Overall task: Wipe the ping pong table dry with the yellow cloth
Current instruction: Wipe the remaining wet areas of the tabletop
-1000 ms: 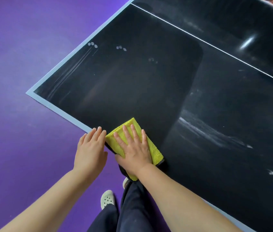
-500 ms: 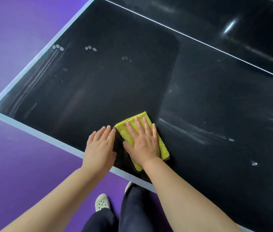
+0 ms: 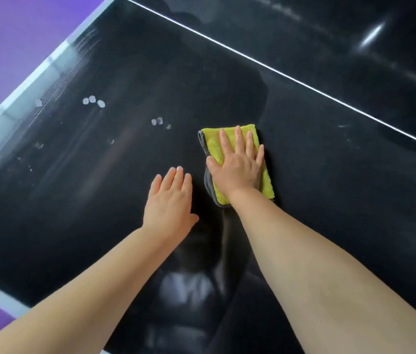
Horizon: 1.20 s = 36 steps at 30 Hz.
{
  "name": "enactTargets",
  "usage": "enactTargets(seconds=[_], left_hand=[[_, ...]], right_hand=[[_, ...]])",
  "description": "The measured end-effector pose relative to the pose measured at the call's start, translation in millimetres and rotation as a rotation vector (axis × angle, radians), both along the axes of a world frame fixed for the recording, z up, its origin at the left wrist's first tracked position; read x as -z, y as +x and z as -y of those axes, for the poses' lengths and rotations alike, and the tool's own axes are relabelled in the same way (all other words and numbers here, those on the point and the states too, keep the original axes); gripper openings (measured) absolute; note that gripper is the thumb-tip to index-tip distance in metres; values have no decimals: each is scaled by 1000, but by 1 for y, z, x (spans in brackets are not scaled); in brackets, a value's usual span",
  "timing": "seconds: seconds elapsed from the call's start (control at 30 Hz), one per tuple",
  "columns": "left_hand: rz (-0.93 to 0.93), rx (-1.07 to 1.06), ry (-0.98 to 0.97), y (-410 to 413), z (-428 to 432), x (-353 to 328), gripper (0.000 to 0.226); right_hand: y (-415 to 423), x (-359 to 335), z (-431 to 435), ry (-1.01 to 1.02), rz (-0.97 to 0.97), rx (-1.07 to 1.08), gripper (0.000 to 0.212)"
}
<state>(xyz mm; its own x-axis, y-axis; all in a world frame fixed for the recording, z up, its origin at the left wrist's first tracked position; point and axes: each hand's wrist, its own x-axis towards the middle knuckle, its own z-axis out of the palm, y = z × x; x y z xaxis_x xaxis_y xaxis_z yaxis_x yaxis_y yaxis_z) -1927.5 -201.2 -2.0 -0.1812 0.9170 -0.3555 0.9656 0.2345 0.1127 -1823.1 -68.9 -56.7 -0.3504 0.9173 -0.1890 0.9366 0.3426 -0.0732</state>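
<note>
Across most of the view: table [image 3: 329,200], glossy black top, with a pale border [image 3: 35,70] on its left and near sides and a thin white line [image 3: 278,70] running diagonally through the upper right. Floor [image 3: 10,34], purple, at upper left and in the lower-left corner. Forearms [image 3: 316,251], two, bare, reaching from the bottom edge up over the top. Right hand [image 3: 237,164], palm down, fingers straight and slightly spread, pressing flat on the cloth; no finger curls round it. Left hand [image 3: 170,200], flat on the bare top, nearer than the cloth and just to its left, fingers straight and close together, thumb out to the right, holding nothing; a narrow dark gap parts it from the cloth. Cloth [image 3: 213,146], yellow, folded to an oblong, with grey backing [image 3: 208,182] showing along its left edge and near corner. It lies flat near mid-view under the right palm, its far edge just past the fingertips, its right edge beside the little finger and its near end beside the wrist. Spots [image 3: 92,100], small, pale, in clusters left of the cloth. Streaks [image 3: 74,62], smeared, by the left border. Against half a second earlier: cloth and both hands sit farther onto the top, well away from the near border that then lay just behind the left wrist; the shoe and trouser legs then visible are out of view.
</note>
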Motion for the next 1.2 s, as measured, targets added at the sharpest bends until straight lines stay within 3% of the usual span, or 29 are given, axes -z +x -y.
enactTargets(seconds=[0.3,0.73,0.97,1.2], left_hand=[[-82,65,-128,15,-103,7,103],[-243,104,-306,29,-133,13,104],[-250,111,-293,27,-131,15,106],[-200,60,-210,19,-122,16,108]], right_hand=[[-21,4,-141,40,-8,26,70],[-5,-6,-267,-45,-47,-12,67],[16,-9,-256,-85,-23,-67,72],[28,-2,-173,-45,0,-9,71]])
